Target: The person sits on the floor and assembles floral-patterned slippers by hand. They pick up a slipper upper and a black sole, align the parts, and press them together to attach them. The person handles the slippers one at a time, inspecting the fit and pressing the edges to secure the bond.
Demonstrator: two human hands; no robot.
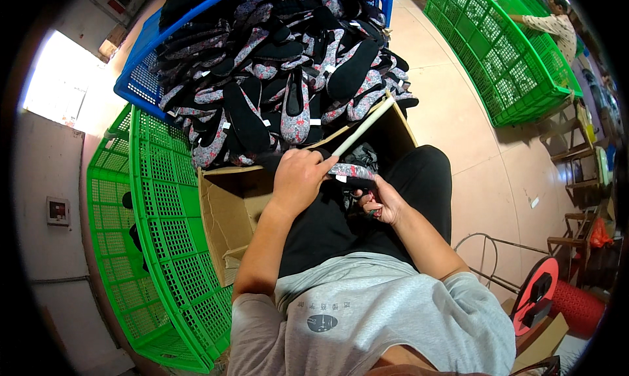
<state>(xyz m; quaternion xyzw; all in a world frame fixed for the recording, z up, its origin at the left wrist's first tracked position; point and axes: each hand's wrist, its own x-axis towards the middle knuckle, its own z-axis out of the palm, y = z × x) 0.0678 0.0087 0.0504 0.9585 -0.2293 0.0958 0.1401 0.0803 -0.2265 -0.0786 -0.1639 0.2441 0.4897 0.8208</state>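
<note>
In front of my lap, a slip-on shoe (pixel 352 171) with a grey floral upper patterned in red, a black part and a small white tag lies between my hands. My left hand (pixel 298 177) is closed on it from the left, fingers over its dark end. At the shoe's other end is my right hand (pixel 385 203), its fingers curled around a small reddish thing (pixel 373 204) whose kind I cannot make out. Close beyond my left fingers, a pale rod (pixel 364 127) slants over an open cardboard box (pixel 252 202). Black plastic (pixel 362 156) shows inside the box.
A large heap of similar shoes (pixel 295 110) spills from a blue crate (pixel 141 81) toward the box. Green crates (pixel 173 245) stand at left. Far right, a person (pixel 553 28) reaches into another green crate (pixel 495 55). A red-topped round object (pixel 536 296) sits at lower right.
</note>
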